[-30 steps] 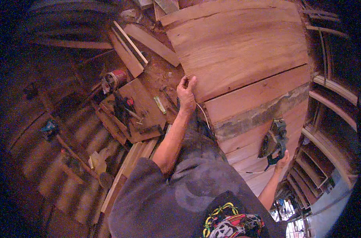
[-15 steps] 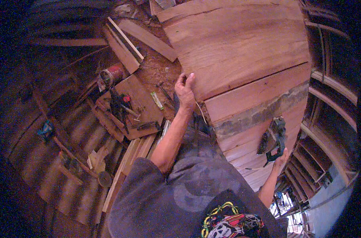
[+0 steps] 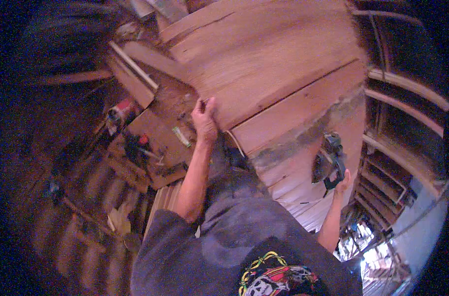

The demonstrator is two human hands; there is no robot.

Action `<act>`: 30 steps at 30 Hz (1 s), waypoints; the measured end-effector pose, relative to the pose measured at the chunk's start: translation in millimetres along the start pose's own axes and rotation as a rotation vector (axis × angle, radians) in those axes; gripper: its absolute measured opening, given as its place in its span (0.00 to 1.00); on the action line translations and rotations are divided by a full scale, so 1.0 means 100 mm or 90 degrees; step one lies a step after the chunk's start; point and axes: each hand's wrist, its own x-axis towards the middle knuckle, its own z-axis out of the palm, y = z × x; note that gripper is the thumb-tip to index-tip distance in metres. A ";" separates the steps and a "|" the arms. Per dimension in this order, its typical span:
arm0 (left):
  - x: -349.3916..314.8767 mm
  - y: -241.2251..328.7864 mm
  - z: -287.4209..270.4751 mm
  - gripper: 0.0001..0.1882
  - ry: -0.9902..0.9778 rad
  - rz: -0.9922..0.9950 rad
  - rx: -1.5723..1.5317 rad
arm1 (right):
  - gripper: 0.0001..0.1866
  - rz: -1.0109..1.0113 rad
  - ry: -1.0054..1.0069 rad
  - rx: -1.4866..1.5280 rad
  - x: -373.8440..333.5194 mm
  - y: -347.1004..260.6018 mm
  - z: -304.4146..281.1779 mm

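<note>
My left hand [image 3: 205,120] is beside the near left edge of a wide reddish wooden board [image 3: 269,59]. Its fingers are curled in toward the thumb. What they hold, if anything, I cannot make out, nor whether they touch the edge. My right hand [image 3: 344,181] is closed at the rear loop handle of a dark handheld power tool [image 3: 334,160], its exact kind unclear. The tool sits over the nearer, paler planks [image 3: 291,185], right of a rough grey strip [image 3: 288,148] across the wood. A dark seam separates the wide board from the plank beside it.
At left, a low wooden platform [image 3: 160,133] bears a hammer [image 3: 154,157], a pale tube [image 3: 181,137] and other tools. A red-and-white can [image 3: 121,109] stands beyond it. Loose planks [image 3: 128,74] lie farther off. A pale cord [image 3: 236,142] hangs by the board's edge. Timber framing [image 3: 407,103] rises at right.
The whole view has shifted, so the board, tool and both hands appear farther left. Against the wood, both hands and the power tool keep about the same places.
</note>
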 end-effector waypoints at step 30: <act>0.79 0.51 0.15 0.25 -0.166 0.082 0.096 | 0.15 -0.381 -0.080 -0.091 -0.71 -1.80 2.77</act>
